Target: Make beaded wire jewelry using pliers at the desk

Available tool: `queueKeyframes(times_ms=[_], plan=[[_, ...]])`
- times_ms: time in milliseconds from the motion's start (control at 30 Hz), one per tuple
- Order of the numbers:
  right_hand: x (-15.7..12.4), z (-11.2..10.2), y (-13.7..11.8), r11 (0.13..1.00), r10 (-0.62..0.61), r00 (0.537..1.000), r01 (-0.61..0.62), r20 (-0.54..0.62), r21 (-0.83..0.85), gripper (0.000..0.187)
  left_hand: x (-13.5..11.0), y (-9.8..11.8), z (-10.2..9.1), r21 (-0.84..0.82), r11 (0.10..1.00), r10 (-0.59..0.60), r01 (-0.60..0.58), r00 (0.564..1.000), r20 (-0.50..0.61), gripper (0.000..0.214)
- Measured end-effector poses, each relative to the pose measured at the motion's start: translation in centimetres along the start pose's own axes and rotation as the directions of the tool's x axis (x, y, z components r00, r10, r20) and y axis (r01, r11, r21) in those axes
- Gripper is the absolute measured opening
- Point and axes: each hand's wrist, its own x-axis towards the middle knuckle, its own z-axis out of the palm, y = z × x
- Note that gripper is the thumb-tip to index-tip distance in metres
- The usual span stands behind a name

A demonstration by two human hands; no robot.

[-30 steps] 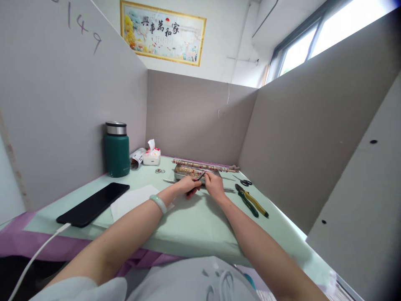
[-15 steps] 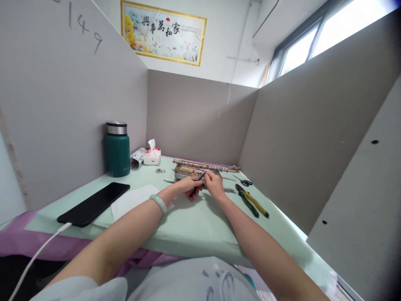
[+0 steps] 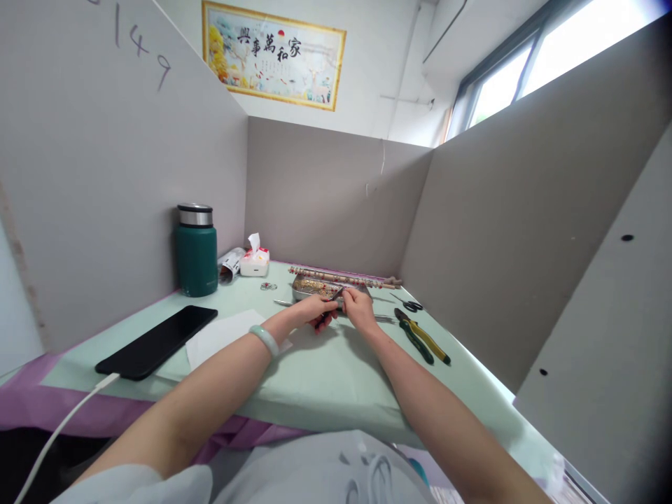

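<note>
My left hand (image 3: 316,308), with a pale green bangle (image 3: 265,341) on its wrist, is closed round a narrow dark strip-like thing (image 3: 339,293). Its exact kind is too small and too covered to make out. Opposite it, my right hand (image 3: 359,308) pinches at the upper end of that thing, fingers close to the left thumb. Red shows at the left fingertips below. Just behind both hands stands a metal tin (image 3: 300,295) of small gold-coloured and red pieces. A long stick wound with beaded strands (image 3: 336,276) lies across its back.
Green and yellow-handled pliers (image 3: 423,337) and black scissors (image 3: 412,306) lie to the right. Thin metal rods (image 3: 386,318) lie by the tin. On the left are a phone (image 3: 157,341), white paper (image 3: 220,337), a green flask (image 3: 197,252) and a tissue pack (image 3: 255,263). Grey partitions enclose the table.
The dark end that stuck out below my left hand has drawn in and shows less. Both hands otherwise stay in nearly the same place.
</note>
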Motion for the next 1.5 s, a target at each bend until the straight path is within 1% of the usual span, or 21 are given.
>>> queueKeyframes(times_ms=[100, 233, 300, 367, 500, 633, 767, 900, 1067, 1200, 1267, 1367, 1433, 1500], plan=[[0.0, 0.0, -0.1, 1.000, 0.001, 1.000, -0.001, -0.013, -0.027, 0.032, -0.1, 0.2, 0.2, -0.014, 1.000, -0.009, 0.009, 1.000, -0.007, 0.037], [0.1, 0.1, 0.1, 0.997, -0.004, 1.000, 0.002, -0.022, -0.076, 0.032, -0.2, 0.4, 0.3, -0.038, 0.999, -0.017, 0.018, 1.000, 0.010, 0.035], [0.1, 0.1, 0.2, 0.992, -0.021, 0.999, 0.017, -0.029, -0.123, 0.032, -0.2, 0.4, 0.3, -0.029, 0.999, -0.018, 0.018, 1.000, 0.012, 0.034], [0.1, 0.2, 0.3, 0.978, -0.048, 0.998, 0.039, -0.042, -0.203, 0.031, -0.2, 0.3, 0.3, 0.003, 1.000, -0.015, 0.015, 1.000, 0.008, 0.032], [-0.1, 0.2, 0.3, 0.910, -0.093, 0.995, 0.066, -0.046, -0.410, 0.031, -0.2, 0.2, 0.4, 0.061, 0.998, -0.017, 0.018, 1.000, -0.010, 0.026], [-0.4, 0.1, -0.1, 0.817, -0.067, 0.997, 0.038, -0.030, -0.575, 0.031, -0.3, 0.4, 0.6, 0.081, 0.997, -0.014, 0.016, 0.999, -0.029, 0.023], [-0.5, 0.1, -0.6, 0.747, -0.042, 0.999, 0.028, -0.006, -0.664, 0.030, -0.3, 0.5, 0.7, 0.083, 0.996, -0.038, 0.041, 0.999, -0.038, 0.022], [-0.6, 0.1, -0.8, 0.723, -0.036, 0.999, 0.032, 0.008, -0.690, 0.030, -0.1, 0.3, 0.6, 0.037, 0.999, -0.039, 0.040, 0.999, -0.017, 0.022], [-0.6, 0.1, -0.7, 0.760, -0.055, 0.998, 0.035, -0.011, -0.649, 0.031, -0.3, 0.6, 0.6, 0.042, 0.999, -0.031, 0.033, 0.999, -0.037, 0.023], [-0.4, 0.1, -0.3, 0.840, -0.078, 0.996, 0.047, -0.035, -0.541, 0.031, -0.5, 0.9, 0.4, 0.063, 0.998, -0.027, 0.029, 0.999, -0.023, 0.026], [-0.2, 0.0, -0.1, 0.898, -0.083, 0.996, 0.058, -0.038, -0.436, 0.031, -0.4, 0.9, 0.2, 0.083, 0.996, -0.027, 0.029, 0.999, -0.024, 0.028], [0.0, -0.1, 0.2, 0.981, -0.040, 0.999, 0.038, -0.007, -0.191, 0.032, -0.3, 0.7, -0.1, 0.097, 0.995, -0.014, 0.017, 0.999, -0.034, 0.030], [0.2, -0.2, 0.4, 1.000, -0.011, 0.999, 0.012, 0.030, -0.026, 0.033, -0.2, 0.5, -0.3, 0.093, 0.996, 0.003, 0.000, 1.000, -0.028, 0.031], [0.4, -0.2, 0.6, 0.996, -0.012, 0.999, 0.008, 0.051, 0.088, 0.033, -0.1, 0.4, -0.3, 0.091, 0.996, 0.023, -0.021, 0.999, -0.024, 0.033]])
